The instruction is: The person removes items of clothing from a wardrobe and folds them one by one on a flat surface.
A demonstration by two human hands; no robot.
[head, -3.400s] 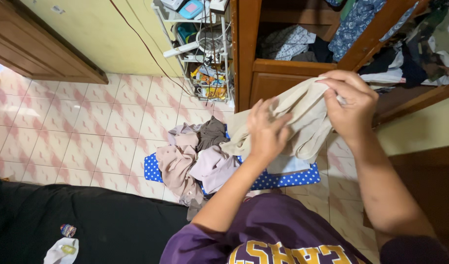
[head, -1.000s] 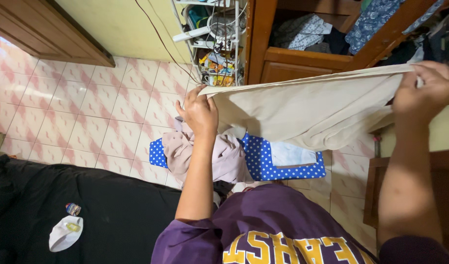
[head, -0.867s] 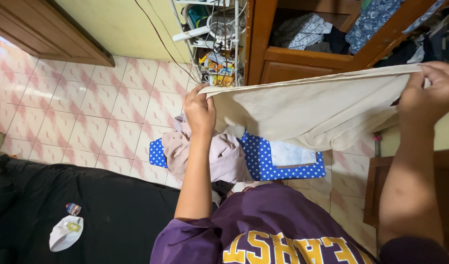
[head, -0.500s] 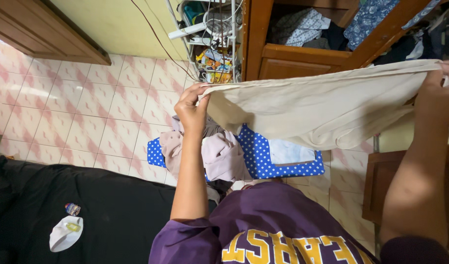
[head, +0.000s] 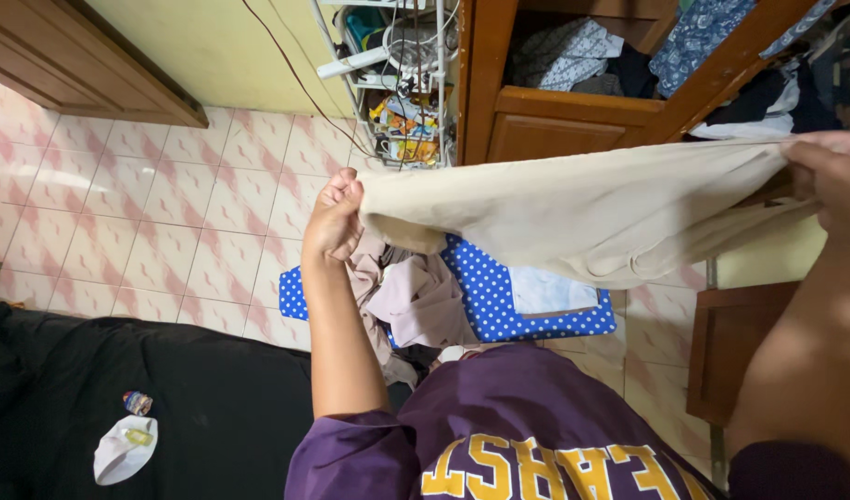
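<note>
Fingers pinched shut on 2 ends of a beige garment (head: 573, 208): left hand (head: 335, 219) clamping the left corner, right hand (head: 837, 176) the right edge, cloth stretched taut between them at chest height. Likely mid-spread, ahead of a fold; next calls for bringing both ends together evenly. Plain, soft, sagging in the middle, a few creases. Hanging above a blue dotted mat (head: 499, 301) and a clothes pile (head: 411, 296) on the tiled floor (head: 147, 222).

Beige garment (head: 582, 208) is showing as soft, matt woven cloth. Blue dotted mat (head: 499, 306) is reading as matt fabric. Floor (head: 165, 204) tiles are appearing smooth and slightly glossy. Wardrobe (head: 573, 120) is presenting as varnished wood. Wire rack (head: 439, 83) is looking like white coated metal.
</note>
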